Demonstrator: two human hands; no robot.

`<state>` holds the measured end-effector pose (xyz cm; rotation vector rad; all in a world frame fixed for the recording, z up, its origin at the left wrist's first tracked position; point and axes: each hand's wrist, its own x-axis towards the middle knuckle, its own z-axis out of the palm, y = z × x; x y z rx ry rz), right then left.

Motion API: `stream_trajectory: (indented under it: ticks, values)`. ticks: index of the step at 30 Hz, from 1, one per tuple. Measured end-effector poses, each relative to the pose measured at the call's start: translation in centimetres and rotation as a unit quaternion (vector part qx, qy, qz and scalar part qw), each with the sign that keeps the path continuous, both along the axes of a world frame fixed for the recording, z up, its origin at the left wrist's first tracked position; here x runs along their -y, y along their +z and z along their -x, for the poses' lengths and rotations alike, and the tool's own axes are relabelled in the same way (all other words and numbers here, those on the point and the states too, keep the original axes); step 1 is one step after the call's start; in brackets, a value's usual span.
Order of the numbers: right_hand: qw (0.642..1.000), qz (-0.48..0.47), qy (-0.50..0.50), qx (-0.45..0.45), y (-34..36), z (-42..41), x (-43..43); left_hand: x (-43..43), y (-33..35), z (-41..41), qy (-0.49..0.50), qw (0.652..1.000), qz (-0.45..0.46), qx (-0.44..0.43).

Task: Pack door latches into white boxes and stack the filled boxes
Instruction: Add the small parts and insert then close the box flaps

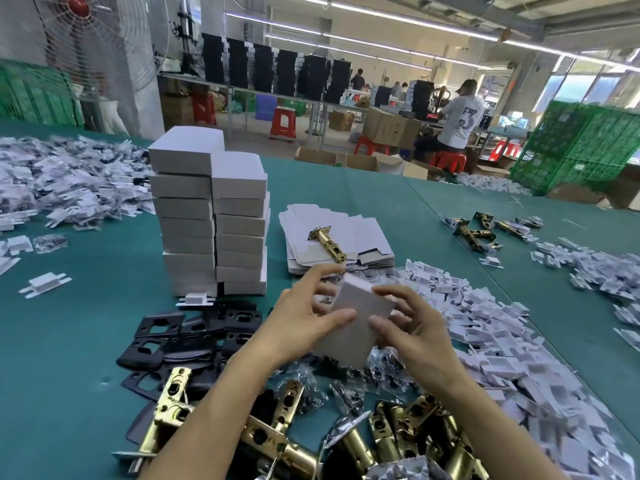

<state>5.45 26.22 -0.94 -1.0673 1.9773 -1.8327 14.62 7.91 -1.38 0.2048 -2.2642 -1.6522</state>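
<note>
Two hands, the left hand (298, 327) and the right hand (412, 337), grip a box (349, 327) from either side above a table (381, 195). Beneath and before them lies a heap of latches (277, 441); plates (162, 341) lie to the left. Behind the plates stand two touching stacks of boxes (211, 220). Right of the stacks rests a pile of flat cartons (339, 244) with one latch (329, 242) on top. Paper inserts (502, 348) spread to the right, more at far left (69, 181).
</note>
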Motion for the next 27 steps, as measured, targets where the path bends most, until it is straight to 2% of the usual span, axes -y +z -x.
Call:
stream_trajectory:
  ticks: [2, 4, 6, 7, 10, 13, 15, 19, 23, 25, 27]
  values:
    - [0.993, 0.072, -0.038, 0.083, 0.5, 0.2, 0.5, -0.1, 0.1, -0.2, -0.014, 0.998, 0.018, 0.054]
    - [0.973, 0.132, -0.063, 0.18, 1.0, 0.5, 1.3, -0.5, 0.5, -0.2, -0.02, 0.997, -0.066, 0.04]
    - [0.952, 0.147, -0.067, 0.259, 1.3, 0.6, 2.5, -0.7, 1.1, -0.3, -0.005, 0.988, -0.155, 0.007]
    - [0.946, 0.14, -0.068, 0.285, 1.3, 0.5, 3.2, -0.7, 1.3, -0.2, 0.01, 0.987, -0.163, 0.005]
    - [0.935, 0.091, -0.07, 0.335, 1.3, -0.2, 5.0, -0.7, 1.5, 0.0, 0.091, 0.992, -0.086, 0.031]
    - [0.93, 0.034, -0.023, 0.366, 1.2, -0.9, 6.8, -0.2, 1.0, 0.1, 0.22, 0.975, 0.011, 0.011]
    - [0.934, -0.008, 0.004, 0.357, 1.1, -1.0, 8.2, 0.4, 0.8, -0.1, 0.261, 0.964, 0.048, 0.025]
    - [0.945, -0.119, -0.009, 0.303, 1.0, 0.4, 10.3, 1.5, 0.5, -0.5, 0.255, 0.945, 0.124, 0.165]
    - [0.952, -0.206, 0.042, 0.224, 0.3, 2.4, 11.6, 2.6, 0.7, -0.8, 0.219, 0.952, 0.055, 0.208]
    - [0.955, -0.257, 0.076, 0.128, 0.1, 3.2, 12.4, 3.1, 0.7, -1.1, 0.204, 0.952, 0.029, 0.226]
    - [0.941, -0.322, 0.101, -0.005, 0.3, 3.9, 13.2, 3.4, 0.7, -1.3, 0.203, 0.945, 0.04, 0.252]
